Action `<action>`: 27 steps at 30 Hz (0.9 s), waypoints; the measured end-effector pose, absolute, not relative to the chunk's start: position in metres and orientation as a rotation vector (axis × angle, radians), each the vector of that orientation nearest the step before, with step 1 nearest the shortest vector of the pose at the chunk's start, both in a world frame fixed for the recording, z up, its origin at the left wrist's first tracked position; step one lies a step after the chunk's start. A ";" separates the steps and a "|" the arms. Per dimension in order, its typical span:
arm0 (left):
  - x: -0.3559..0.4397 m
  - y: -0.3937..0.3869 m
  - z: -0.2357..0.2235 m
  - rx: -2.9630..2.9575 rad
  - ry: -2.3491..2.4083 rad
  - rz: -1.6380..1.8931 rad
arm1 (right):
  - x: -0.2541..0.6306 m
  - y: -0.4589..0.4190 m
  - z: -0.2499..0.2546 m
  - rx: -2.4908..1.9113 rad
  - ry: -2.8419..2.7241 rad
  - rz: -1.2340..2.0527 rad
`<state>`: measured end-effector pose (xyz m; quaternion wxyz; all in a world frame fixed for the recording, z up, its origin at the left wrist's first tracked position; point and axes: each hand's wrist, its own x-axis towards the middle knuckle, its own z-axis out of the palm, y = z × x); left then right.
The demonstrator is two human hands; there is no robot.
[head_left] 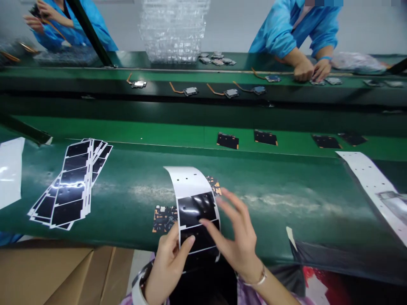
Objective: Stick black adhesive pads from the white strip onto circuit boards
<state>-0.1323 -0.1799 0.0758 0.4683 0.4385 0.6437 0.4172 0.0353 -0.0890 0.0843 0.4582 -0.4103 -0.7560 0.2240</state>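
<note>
A curved white backing strip with black rectangular stickers (197, 210) is in front of me, its upper end bare white. My left hand (170, 260) grips its lower left edge, thumb on top and fingers behind. My right hand (238, 237) is spread at the strip's right edge. Its thumb tip is over a black sticker; whether it touches cannot be told. Behind the strip, a dark circuit board (163, 218) lies on the green bench, partly covered. Part of another circuit board (213, 185) shows past the strip's right edge.
More sticker strips (71, 182) lie piled at left, near a white sheet (11, 171). Several black-covered boards (266, 137) lie on the green ledge. Beyond, parts with orange ribbons (190, 91) rest on the line, and a co-worker's hands (311, 70) handle parts. Clear trays (173, 31) are stacked behind.
</note>
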 end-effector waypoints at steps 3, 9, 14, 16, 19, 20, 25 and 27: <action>-0.130 -0.184 0.077 1.248 1.627 0.968 | 0.039 -0.094 0.089 -0.717 -2.203 0.386; -0.130 -0.180 0.082 1.542 1.604 0.998 | 0.039 -0.096 0.089 -0.545 -2.185 0.572; -0.130 -0.182 0.079 1.705 1.521 0.993 | 0.033 -0.086 0.098 -0.664 -1.911 0.948; -0.129 -0.186 0.075 1.642 1.554 0.984 | 0.034 -0.081 0.101 -0.785 -1.820 0.993; -0.127 -0.192 0.069 1.322 1.588 1.011 | 0.042 -0.073 0.101 -1.152 -1.507 0.808; -0.126 -0.192 0.067 1.214 1.581 1.045 | 0.045 -0.073 0.101 -1.253 -1.365 0.673; -0.133 -0.194 0.059 1.221 1.541 1.017 | 0.039 -0.086 0.100 -0.845 -1.770 0.370; -0.140 -0.196 0.058 1.248 1.541 0.992 | 0.032 -0.086 0.095 -0.567 -2.103 0.378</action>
